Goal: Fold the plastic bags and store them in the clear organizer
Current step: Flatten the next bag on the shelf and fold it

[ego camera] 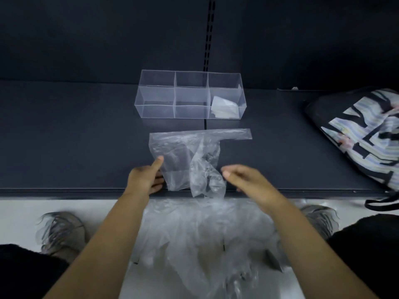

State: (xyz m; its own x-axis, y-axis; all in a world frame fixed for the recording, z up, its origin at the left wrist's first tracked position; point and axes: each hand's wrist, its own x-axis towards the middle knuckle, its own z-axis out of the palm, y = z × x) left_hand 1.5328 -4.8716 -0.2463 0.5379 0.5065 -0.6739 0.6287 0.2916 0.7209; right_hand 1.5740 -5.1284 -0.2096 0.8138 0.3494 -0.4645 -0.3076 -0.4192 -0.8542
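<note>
A clear plastic bag lies partly flattened on the dark shelf, one handle strip pointing right and its crumpled lower part hanging over the front edge. My left hand pinches the bag's left edge, thumb on top and fingers below. My right hand hovers just right of the crumpled part with loosely curled fingers and holds nothing that I can see. Behind the bag stands the clear organizer with several compartments. A folded bag lies in its front right one.
A loose pile of clear plastic bags lies on the pale floor below the shelf, between my shoes. A striped tote bag rests on the shelf at the right, its strap hanging over the edge. A dark back panel rises behind the organizer.
</note>
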